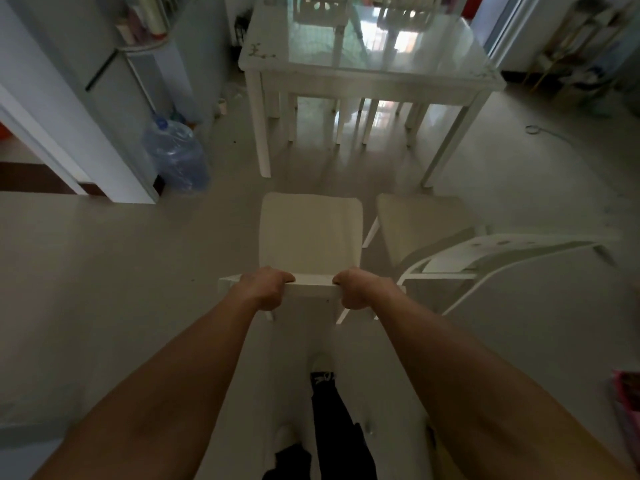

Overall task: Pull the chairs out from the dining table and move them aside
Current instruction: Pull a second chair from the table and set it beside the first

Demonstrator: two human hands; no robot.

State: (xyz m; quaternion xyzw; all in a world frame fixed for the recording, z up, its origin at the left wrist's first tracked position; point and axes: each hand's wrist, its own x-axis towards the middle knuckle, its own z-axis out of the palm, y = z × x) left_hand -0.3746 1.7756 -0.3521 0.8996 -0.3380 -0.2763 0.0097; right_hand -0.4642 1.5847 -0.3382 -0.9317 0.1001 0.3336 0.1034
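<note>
Left hand (265,289): clenched over the top rail of a white chair (310,233), fingers curled over its far edge, forearm bare.
Right hand (360,289): clenched on the same rail, just right of centre, knuckles up; a short stretch of bare rail shows between the two hands.
Held chair: pale seat facing the dining table (370,69), standing clear of it on open floor (104,271), directly in front of the person.
Second chair (422,226): same white make, just beside the held one on its right, also clear of the table; its curved back (512,251) sweeps out toward the right.
Dining table: white frame and legs, glossy glass top catching window light, set well ahead of both near chairs. Backs of two further chairs (323,5) show at its far side, their legs visible beneath the top.
Water jug (176,155): large, clear blue, on the floor at left against a grey cabinet (114,81).
Metal rack (581,50): gold-coloured, far right corner, contents blurred.
Person: one dark trouser leg and a light shoe (323,365) visible between the forearms.
</note>
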